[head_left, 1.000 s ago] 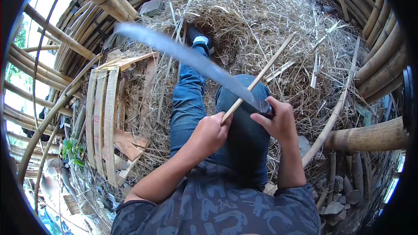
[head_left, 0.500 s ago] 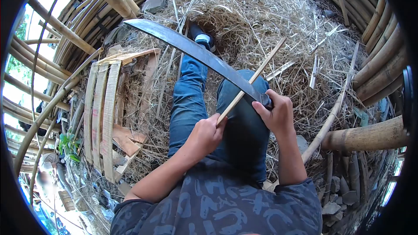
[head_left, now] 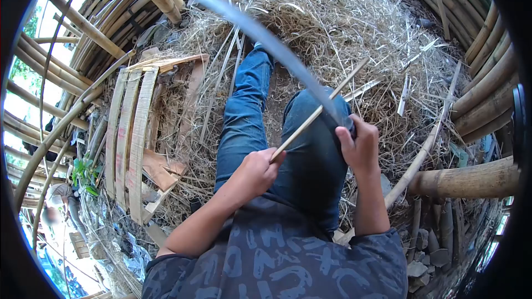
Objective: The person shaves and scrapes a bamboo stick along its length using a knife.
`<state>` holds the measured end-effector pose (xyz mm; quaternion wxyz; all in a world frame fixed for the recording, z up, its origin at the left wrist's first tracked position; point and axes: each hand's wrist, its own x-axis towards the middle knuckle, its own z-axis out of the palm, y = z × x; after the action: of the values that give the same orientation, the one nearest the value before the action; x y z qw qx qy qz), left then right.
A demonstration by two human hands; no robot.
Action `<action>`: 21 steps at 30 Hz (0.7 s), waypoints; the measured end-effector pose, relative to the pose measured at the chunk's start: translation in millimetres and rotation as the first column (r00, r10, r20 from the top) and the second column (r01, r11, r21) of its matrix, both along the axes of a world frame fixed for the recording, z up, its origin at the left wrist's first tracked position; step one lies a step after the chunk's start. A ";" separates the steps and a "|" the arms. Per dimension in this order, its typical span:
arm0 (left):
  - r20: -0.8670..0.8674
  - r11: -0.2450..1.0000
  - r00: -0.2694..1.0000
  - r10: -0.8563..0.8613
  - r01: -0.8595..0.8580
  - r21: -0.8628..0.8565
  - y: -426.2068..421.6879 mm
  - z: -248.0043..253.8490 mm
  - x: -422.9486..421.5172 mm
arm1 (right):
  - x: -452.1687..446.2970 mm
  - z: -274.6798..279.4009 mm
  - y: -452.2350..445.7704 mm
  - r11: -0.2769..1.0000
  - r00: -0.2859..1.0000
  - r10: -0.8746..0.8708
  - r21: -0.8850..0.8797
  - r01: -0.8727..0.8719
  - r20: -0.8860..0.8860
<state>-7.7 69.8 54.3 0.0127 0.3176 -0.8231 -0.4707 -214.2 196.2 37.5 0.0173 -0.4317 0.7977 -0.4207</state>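
Observation:
My left hand [head_left: 259, 172] is closed round the lower end of a thin bamboo stick [head_left: 302, 127], which slants up to the right over my bent knee. In my right hand [head_left: 359, 143] is the handle end of a long, curved machete [head_left: 271, 47]; most of the handle is hidden by the fingers. The blade, blurred by motion, points up and to the left. It crosses the stick just above the knee; whether the edge touches the stick is not clear.
Pale shavings [head_left: 354, 27] cover the ground ahead. A slatted wooden crate [head_left: 130, 138] lies at the left. Bamboo poles [head_left: 487, 99] line the right side, and a thick bamboo piece [head_left: 465, 179] juts in there. A person [head_left: 61, 202] is at the far left.
The machete's tip has swung up and to the right, so the blade stands steeper. My right hand has shifted slightly right. My left hand still holds the stick, slightly lower.

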 end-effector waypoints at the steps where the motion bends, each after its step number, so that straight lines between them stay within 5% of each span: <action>1: -0.017 1.000 1.000 -0.019 0.019 -0.021 0.5 4.6 -9.2 | 1.3 1.5 -1.1 0.999 0.994 0.016 -0.031 -0.020 -0.104; 5: -0.166 0.989 0.984 -0.060 0.037 -0.142 -5.1 4.9 -30.4 | 7.6 16.0 -7.6 0.994 0.976 0.023 0.106 0.000 -0.217; 9: -0.092 0.984 0.995 0.023 -0.039 -0.173 -0.4 -7.2 -12.2 | 3.6 6.4 -10.0 0.998 0.984 0.032 0.052 -0.023 -0.175; 21: -0.051 0.999 0.998 0.048 -0.049 -0.017 3.1 -13.2 10.0 | -2.9 0.8 -4.2 0.998 1.000 0.012 0.054 -0.010 -0.028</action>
<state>2.3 72.8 41.1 0.0476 0.3254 -0.8187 -0.4707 -217.0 192.0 38.3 0.0198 -0.4413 0.8065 -0.3928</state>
